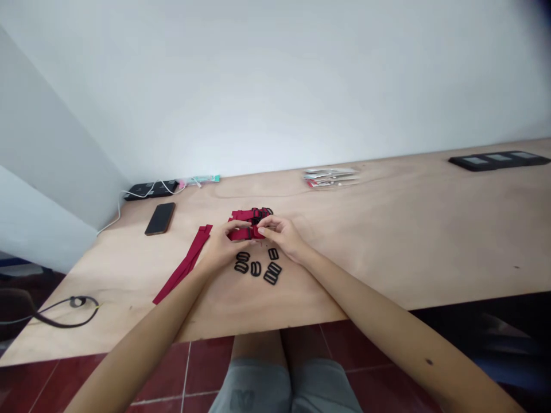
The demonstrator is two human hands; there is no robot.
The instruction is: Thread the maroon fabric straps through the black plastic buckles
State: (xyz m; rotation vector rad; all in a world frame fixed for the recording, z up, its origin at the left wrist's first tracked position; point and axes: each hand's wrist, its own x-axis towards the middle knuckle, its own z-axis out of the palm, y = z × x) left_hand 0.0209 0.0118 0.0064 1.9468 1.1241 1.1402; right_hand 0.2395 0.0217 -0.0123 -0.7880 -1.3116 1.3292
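Between my two hands is a red webbing strap (240, 234) with a black buckle piece on it. My left hand (224, 244) grips the strap from the left, fingers curled round it. My right hand (282, 232) pinches its right end by the black piece. Just behind lies a pile of red straps (243, 215) fitted with black buckles. In front of my hands several loose black strap sliders (272, 273) and rings (255, 268) are spread on the wood. Flat red strap lengths (185, 267) lie to the left, partly behind my left forearm.
On the wooden table (387, 241) are a phone (160, 218), a black device with a white cable (150, 189) and a pastel packet (206, 179). Packaged items (331, 177) lie by the wall, a black three-panel object (499, 160) at far right, a looped black cable (69, 312) at front left.
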